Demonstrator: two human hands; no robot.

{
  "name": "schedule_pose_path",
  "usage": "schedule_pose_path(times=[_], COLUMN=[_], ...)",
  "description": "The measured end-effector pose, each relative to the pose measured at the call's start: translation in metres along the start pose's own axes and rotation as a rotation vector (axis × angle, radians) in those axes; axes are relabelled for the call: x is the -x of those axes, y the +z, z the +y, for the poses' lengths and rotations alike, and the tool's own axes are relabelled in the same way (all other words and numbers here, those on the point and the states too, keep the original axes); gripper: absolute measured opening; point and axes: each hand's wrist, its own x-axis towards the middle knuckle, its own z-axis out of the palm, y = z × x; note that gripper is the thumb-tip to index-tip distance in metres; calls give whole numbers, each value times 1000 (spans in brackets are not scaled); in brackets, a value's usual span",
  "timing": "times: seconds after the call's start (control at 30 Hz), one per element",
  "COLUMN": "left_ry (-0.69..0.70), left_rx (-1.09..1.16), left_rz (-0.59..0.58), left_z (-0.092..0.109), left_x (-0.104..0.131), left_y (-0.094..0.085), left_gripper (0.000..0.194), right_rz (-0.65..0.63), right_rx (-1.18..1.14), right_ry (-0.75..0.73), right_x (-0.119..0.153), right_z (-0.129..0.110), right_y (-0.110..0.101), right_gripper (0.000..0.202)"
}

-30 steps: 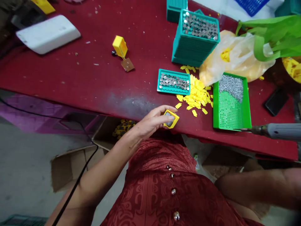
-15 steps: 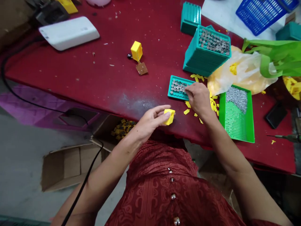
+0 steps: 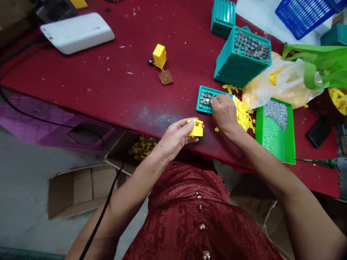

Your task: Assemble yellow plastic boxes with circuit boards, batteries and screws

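Note:
My left hand (image 3: 177, 135) grips a small yellow plastic housing (image 3: 197, 129) by its side, thumb on top. An opening shows in its upper face. Over the small teal tray (image 3: 201, 108), my right hand (image 3: 225, 110) has its fingers closed in a pinch. Its fingertips reach the round silver button cells (image 3: 206, 96) in that tray; whether a cell is between them is hidden. Loose small yellow plastic pieces (image 3: 245, 117) lie beside the right hand. Farther back, another yellow housing (image 3: 159, 55) is wired to a brown square board (image 3: 166, 77).
A tall teal tray stack (image 3: 230, 61) topped with silver cells stands behind the right hand. To the right are a green tray (image 3: 290, 144) with small metal parts, a black phone (image 3: 319, 132) and a screwdriver-like tool (image 3: 322, 162). A white device (image 3: 78, 34) lies far left.
The yellow housing has turned in my left hand, so its opening faces up. My right hand stays at the teal tray, shifted slightly toward me. The view has shifted a little.

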Motion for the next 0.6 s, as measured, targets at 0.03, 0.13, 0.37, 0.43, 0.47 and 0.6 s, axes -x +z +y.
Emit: schedule_pose_path(times=[0.03, 0.13, 0.37, 0.43, 0.47, 0.6], left_ry=[4, 20, 56, 97, 119, 177], left_rx=[3, 16, -34, -83, -115, -268], left_rz=[-5, 3, -1, 4, 16, 87], left_z=[0, -1, -3, -6, -7, -10], left_x=[-1, -2, -5, -4, -4, 1], left_y=[0, -1, -2, -2, -1, -2], left_gripper=[29, 26, 30, 36, 38, 42], right_rz=[-5, 60, 13, -80, -121, -215], right_rx=[-9, -87, -618, -667, -664, -611], right_ry=[15, 55, 10, 42, 60, 111], right_x=[-1, 6, 54, 57, 56, 48], right_z=[-1, -11, -56, -62, -62, -60], right_y=[-1, -16, -67, -70, -70, -69], right_gripper=[33, 29, 16, 16, 16, 15])
